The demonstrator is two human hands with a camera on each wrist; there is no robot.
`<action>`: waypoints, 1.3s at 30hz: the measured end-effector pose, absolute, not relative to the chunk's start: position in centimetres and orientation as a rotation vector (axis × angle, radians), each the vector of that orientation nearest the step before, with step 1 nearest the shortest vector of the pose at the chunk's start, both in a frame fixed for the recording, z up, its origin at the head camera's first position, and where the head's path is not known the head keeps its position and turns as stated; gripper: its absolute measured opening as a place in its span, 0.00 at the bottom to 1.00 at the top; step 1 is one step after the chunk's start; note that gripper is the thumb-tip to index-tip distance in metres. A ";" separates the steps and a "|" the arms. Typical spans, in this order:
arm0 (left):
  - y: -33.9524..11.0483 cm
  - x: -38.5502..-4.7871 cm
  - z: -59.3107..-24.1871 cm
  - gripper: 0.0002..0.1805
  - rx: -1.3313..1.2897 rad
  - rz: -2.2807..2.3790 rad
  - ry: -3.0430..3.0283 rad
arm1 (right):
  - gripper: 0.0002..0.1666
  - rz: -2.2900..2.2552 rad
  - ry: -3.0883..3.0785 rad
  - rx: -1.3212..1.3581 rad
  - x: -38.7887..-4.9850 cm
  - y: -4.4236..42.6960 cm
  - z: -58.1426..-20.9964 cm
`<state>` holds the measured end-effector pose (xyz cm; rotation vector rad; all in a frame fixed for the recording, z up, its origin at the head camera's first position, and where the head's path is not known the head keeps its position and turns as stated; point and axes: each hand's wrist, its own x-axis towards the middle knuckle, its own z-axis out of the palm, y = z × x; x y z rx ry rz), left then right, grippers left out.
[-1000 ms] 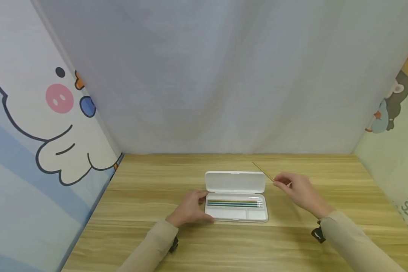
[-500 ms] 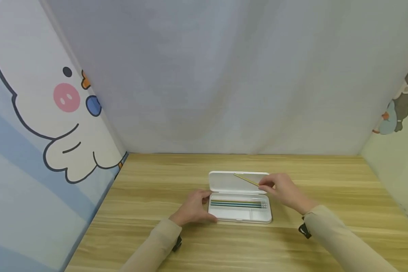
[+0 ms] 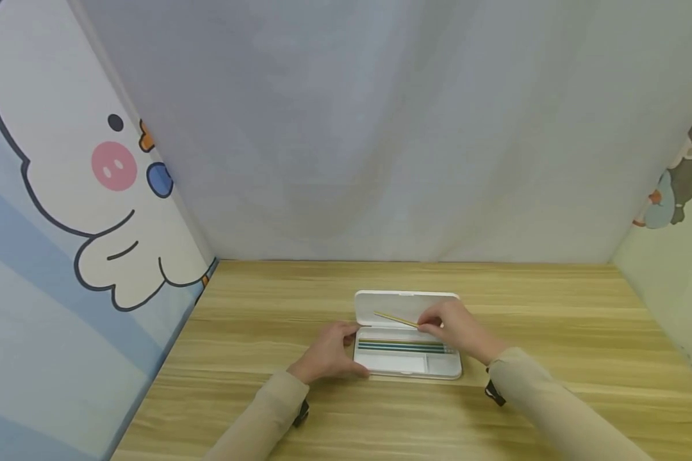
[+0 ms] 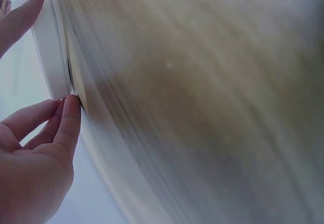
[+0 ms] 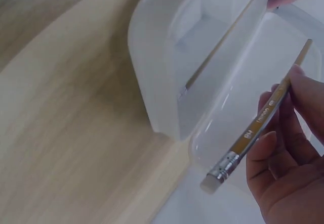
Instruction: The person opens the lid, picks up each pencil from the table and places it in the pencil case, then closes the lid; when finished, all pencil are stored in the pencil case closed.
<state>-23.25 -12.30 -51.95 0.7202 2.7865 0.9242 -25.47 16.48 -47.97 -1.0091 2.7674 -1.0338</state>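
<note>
A white pencil case [image 3: 391, 363] lies open on the table, its lid [image 3: 375, 306] raised at the back. Several pencils [image 3: 400, 346], green and yellowish, lie side by side in its rear compartment. My left hand [image 3: 329, 353] holds the case's left end, thumb at the front corner and fingers at the back one; in the left wrist view the fingertips touch its edge. Above the right part of the case, my right hand [image 3: 454, 328] pinches a yellow pencil [image 5: 253, 128] between thumb and fingers. That pencil is tilted, with its white eraser end toward the right wrist camera.
Wood-grain table [image 3: 254, 320] surrounds the case. A pale curtain [image 3: 403, 141] hangs along the far edge. Cartoon-printed panels stand at the left [image 3: 52, 192] and right [image 3: 669, 256]. A small divider splits the case's front compartment.
My right hand has moved left and lower with the yellow pencil, from beside the case to over it. The left hand has stayed on the case's left end.
</note>
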 end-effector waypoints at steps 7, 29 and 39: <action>-12.3 -23.2 -51.9 0.49 0.698 0.940 2.778 | 0.03 -0.926 2.790 -0.989 -25.5 15.3 -49.1; -12.4 -23.3 -52.2 0.49 0.690 0.887 2.798 | 0.04 -0.666 2.909 -1.044 -25.5 13.5 -50.2; -12.6 -23.5 -52.3 0.49 0.692 0.913 2.787 | 0.02 -0.647 2.912 -1.060 -25.7 13.1 -50.8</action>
